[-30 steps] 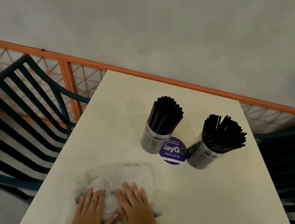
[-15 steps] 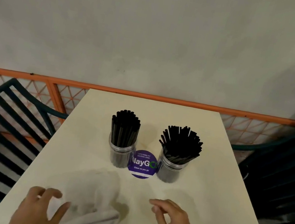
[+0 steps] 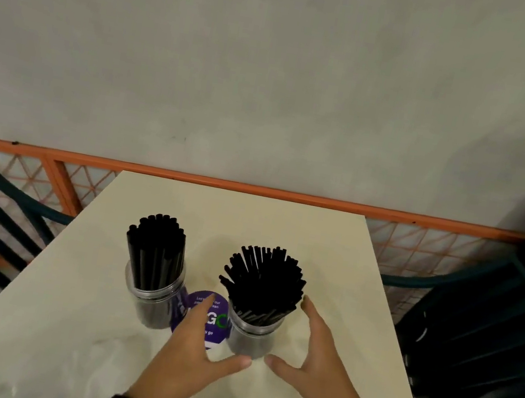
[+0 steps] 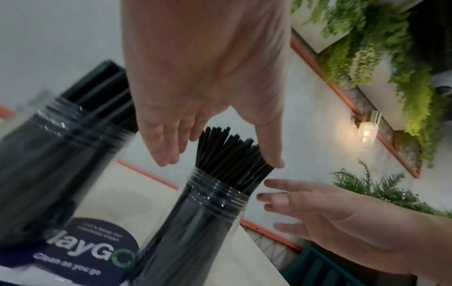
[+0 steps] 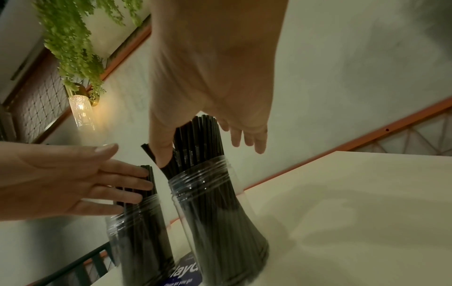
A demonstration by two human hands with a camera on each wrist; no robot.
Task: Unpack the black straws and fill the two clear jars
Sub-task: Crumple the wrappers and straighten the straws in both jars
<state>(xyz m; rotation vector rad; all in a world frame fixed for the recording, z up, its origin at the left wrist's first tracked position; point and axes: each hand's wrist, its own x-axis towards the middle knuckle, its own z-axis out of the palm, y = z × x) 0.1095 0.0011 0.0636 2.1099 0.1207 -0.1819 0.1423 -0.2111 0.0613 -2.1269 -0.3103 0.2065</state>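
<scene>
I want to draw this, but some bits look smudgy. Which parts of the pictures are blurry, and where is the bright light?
Left wrist view: the left jar close to the camera is smeared, while the right jar is sharper, and a wall lamp glows brightly. Right wrist view: the same lamp shines at upper left and both jars look stretched. Head view: dim overall, with the table edges bent.

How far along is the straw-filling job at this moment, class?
Done: both clear jars, left jar and right jar, stand packed with black straws. In hand: the open left hand and right hand flank the right jar, gripping nothing. Left: perhaps tidying its splayed straws.
</scene>
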